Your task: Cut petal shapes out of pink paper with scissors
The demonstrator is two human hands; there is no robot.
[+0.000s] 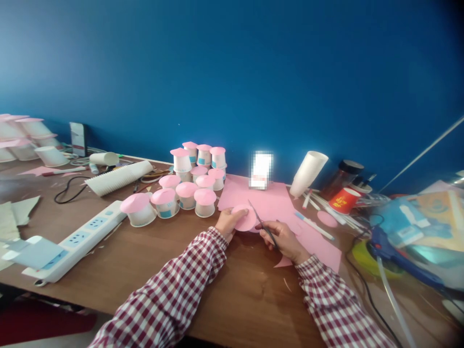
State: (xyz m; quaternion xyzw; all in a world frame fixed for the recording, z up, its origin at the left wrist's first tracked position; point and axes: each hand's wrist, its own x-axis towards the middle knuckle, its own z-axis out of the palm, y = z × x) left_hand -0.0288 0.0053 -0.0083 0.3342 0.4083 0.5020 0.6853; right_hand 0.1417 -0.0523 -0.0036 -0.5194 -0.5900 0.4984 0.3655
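My left hand (227,223) pinches a round pink paper disc (245,221) by its left side, thumb on top. My right hand (284,238) is closed round a pair of scissors (267,233), whose blades point up and left, close to the disc's right edge. Whether the blades touch the paper I cannot tell. Under and behind both hands lie large pink paper sheets (261,195). Left of my hands stand several white paper cups (205,210) topped with pink paper discs, some of them stacked.
A white power strip (97,232) with a plug lies at left, near stacked cups (140,216). Behind it lies a ribbed white cup stack (121,178). To the right are a marker (314,226), a red cup (345,199), a dark-lidded jar (340,179) and a blue glue gun (402,261) with its cord.
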